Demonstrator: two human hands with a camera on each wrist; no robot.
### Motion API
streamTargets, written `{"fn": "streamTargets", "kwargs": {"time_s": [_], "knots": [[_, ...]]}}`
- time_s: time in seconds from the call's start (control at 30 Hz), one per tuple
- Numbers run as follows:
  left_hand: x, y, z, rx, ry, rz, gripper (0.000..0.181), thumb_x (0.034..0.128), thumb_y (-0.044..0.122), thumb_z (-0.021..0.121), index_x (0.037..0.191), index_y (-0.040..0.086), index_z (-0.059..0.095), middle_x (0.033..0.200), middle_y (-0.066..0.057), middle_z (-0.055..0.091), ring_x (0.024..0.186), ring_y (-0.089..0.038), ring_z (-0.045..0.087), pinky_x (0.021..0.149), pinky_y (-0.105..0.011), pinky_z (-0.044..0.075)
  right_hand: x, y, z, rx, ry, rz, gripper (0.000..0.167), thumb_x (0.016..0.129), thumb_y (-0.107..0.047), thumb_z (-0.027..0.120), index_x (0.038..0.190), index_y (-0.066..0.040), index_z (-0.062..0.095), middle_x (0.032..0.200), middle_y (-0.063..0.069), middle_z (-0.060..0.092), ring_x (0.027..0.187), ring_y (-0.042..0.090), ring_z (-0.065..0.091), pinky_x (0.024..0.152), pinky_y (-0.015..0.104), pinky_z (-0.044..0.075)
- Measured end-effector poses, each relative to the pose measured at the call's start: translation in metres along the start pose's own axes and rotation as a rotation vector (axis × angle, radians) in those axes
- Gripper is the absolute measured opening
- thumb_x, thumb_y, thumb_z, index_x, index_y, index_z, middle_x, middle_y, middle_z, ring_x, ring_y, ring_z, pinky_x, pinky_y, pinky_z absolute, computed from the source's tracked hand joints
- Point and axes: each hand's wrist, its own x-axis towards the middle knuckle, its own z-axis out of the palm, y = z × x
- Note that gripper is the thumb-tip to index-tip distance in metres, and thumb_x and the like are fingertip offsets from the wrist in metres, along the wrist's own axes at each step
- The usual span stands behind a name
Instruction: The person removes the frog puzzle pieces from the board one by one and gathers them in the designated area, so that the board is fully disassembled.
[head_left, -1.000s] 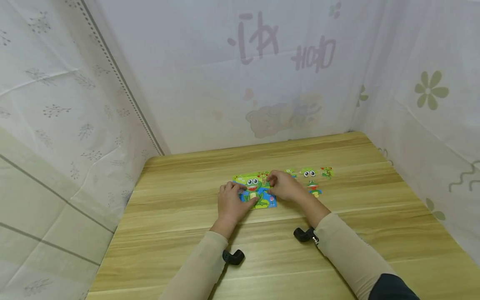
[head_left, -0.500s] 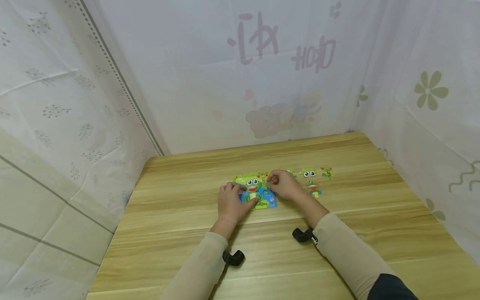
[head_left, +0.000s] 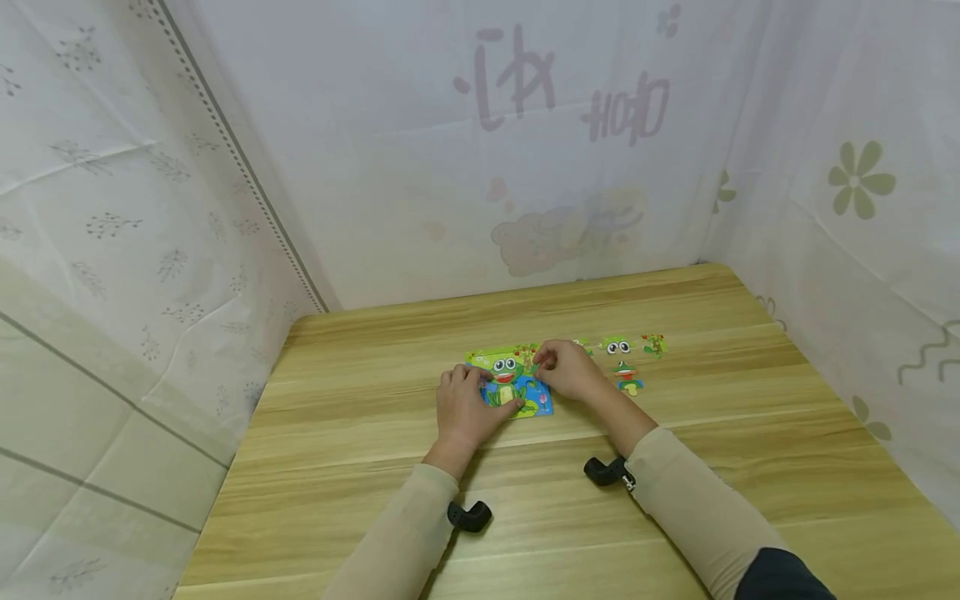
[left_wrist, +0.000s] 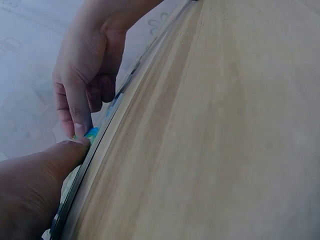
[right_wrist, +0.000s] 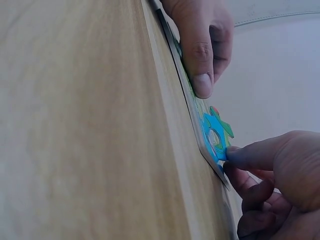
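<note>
The right hand [left_wrist: 90, 65] touches a blue-green piece [left_wrist: 92, 133] just beside the left hand [left_wrist: 35, 185], with wood-grained tabletop [left_wrist: 210, 125] on the near side.

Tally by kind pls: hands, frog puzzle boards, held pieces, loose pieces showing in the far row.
Hands: 2 (left hand, right hand)
Frog puzzle board: 1
Held blue-and-green puzzle piece: 1
Far-row loose pieces: 3 (frog-eyes piece, tree piece, partly hidden piece)
Total: 7

slight shift of the left hand [head_left: 467, 410].
moved slightly rightward, with thumb [head_left: 507, 411] farther across the frog puzzle [head_left: 508, 393].
</note>
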Motion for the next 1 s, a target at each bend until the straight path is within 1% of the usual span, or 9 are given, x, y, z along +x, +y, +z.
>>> {"fn": "streamTargets", "kwargs": {"time_s": [0.17, 0.3, 0.53, 0.73, 0.83, 1.0], "knots": [[-0.001, 0.001, -0.001, 0.014, -0.008, -0.002, 0.071, 0.0738, 0.078, 0.078, 0.115, 0.02, 0.071, 0.117, -0.004, 0.057, 0.109, -0.03, 0.049, 0.095, -0.045, 0.044, 0.0, 0.001, 0.0, 0.015, -0.001, 0.008, 0.01, 0.094, -0.011, 0.079, 0.103, -0.013, 0.072, 0.086, 0.001, 0.066, 0.08, 0.018, 0.061, 0.074, 0.035, 0.05], [-0.001, 0.002, -0.002, 0.013, -0.023, -0.011, 0.072, 0.0738, 0.077, 0.079, 0.116, 0.02, 0.07, 0.118, -0.004, 0.056, 0.111, -0.03, 0.048, 0.097, -0.046, 0.044, 0.002, 0.001, -0.001, 0.031, -0.01, 0.033, 0.009, 0.094, -0.012, 0.079, 0.101, -0.013, 0.073, 0.086, 0.003, 0.066, 0.079, 0.02, 0.06, 0.07, 0.035, 0.05], [-0.002, 0.003, -0.002, 0.017, -0.025, -0.01, 0.073, 0.0737, 0.078, 0.078, 0.116, 0.02, 0.07, 0.119, -0.004, 0.056, 0.112, -0.029, 0.049, 0.098, -0.046, 0.044, 0.007, 0.0, -0.004, 0.031, -0.038, 0.081, 0.005, 0.094, -0.015, 0.079, 0.097, -0.015, 0.076, 0.096, 0.004, 0.068, 0.089, 0.022, 0.062, 0.073, 0.035, 0.053], [-0.002, 0.003, -0.002, 0.013, -0.032, -0.014, 0.072, 0.0744, 0.078, 0.077, 0.117, 0.02, 0.069, 0.12, -0.004, 0.056, 0.113, -0.03, 0.049, 0.099, -0.046, 0.044, 0.01, -0.006, -0.009, 0.033, -0.059, 0.135, 0.005, 0.093, -0.019, 0.08, 0.094, -0.015, 0.078, 0.104, 0.005, 0.07, 0.09, 0.025, 0.061, 0.074, 0.037, 0.051], [-0.001, 0.004, -0.003, 0.016, -0.04, -0.021, 0.073, 0.0746, 0.078, 0.076, 0.118, 0.02, 0.069, 0.12, -0.004, 0.055, 0.114, -0.03, 0.048, 0.1, -0.046, 0.044, 0.011, -0.008, -0.01, 0.031, -0.067, 0.154, 0.005, 0.092, -0.019, 0.081, 0.094, -0.015, 0.078, 0.106, 0.006, 0.07, 0.09, 0.024, 0.06, 0.073, 0.036, 0.051], [0.001, 0.004, -0.002, 0.018, -0.044, -0.026, 0.074, 0.074, 0.079, 0.076, 0.118, 0.019, 0.067, 0.117, -0.004, 0.054, 0.113, -0.03, 0.047, 0.1, -0.046, 0.043, 0.011, -0.012, -0.012, 0.042, -0.07, 0.168, 0.005, 0.093, -0.017, 0.081, 0.094, -0.014, 0.078, 0.103, 0.006, 0.07, 0.088, 0.025, 0.06, 0.071, 0.035, 0.051]]}}
